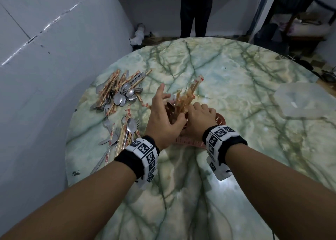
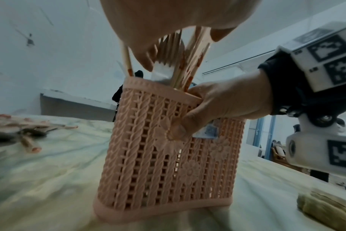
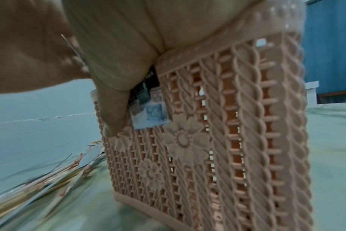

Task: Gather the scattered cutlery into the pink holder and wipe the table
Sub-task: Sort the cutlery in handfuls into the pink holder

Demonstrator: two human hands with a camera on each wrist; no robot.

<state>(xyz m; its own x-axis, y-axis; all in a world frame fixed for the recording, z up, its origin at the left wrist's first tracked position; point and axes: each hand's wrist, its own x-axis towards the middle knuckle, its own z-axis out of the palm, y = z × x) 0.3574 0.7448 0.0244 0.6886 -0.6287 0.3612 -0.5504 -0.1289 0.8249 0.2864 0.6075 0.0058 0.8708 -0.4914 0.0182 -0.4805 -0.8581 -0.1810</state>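
Observation:
The pink woven holder (image 2: 158, 156) stands on the marble table (image 1: 236, 67) in front of me, with wrapped chopsticks (image 1: 185, 98) and a fork (image 2: 168, 51) sticking up out of it. My right hand (image 1: 200, 114) grips its rim, thumb (image 3: 113, 117) pressed on the outer wall. My left hand (image 1: 172, 105) hovers over the opening with fingers spread around the upright bundle, fingertips touching it. More spoons, forks and wrapped chopsticks lie in a pile (image 1: 118, 90) at the far left. A smaller group (image 1: 123, 130) lies just left of my left wrist.
A clear plastic dish (image 1: 305, 101) sits at the table's right edge. A yellowish cloth or sponge (image 2: 326, 207) lies near the holder on the right. A grey wall (image 1: 54, 76) runs close along the left. A person (image 1: 196, 12) stands beyond the far edge.

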